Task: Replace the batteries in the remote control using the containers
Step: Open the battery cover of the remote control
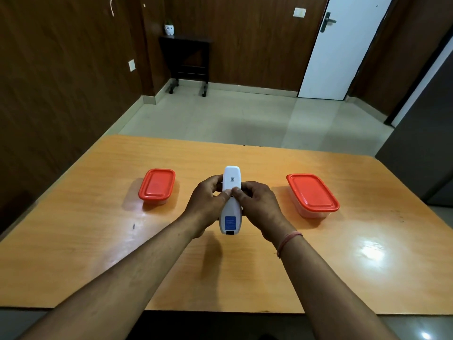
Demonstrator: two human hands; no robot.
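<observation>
Both hands, left [208, 202] and right [257, 204], hold the slim white plastic remote control [230, 200] back-up above the orange wooden desk [98, 241], each grip pinching it with thumbs pressed on the back cover. It looks light, rigid and smooth, so likely slippery; holding its sides while the thumbs slide the cover should suit.

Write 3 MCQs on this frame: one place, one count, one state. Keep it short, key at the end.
1. Where is the remote control?
A. Inside a container
B. Held in both hands above the table
C. Lying on the floor

2. How many red-lidded containers are on the table?
A. One
B. Two
C. Four

3. What state are the container lids in?
A. Both on
B. Both off
C. One on, one off

Key: 1 B, the left hand and right hand grip it back side up, thumbs meeting on it. 2 B, the left container and right container flank the hands. 3 A, each red lid sits flat on its tub.
</observation>
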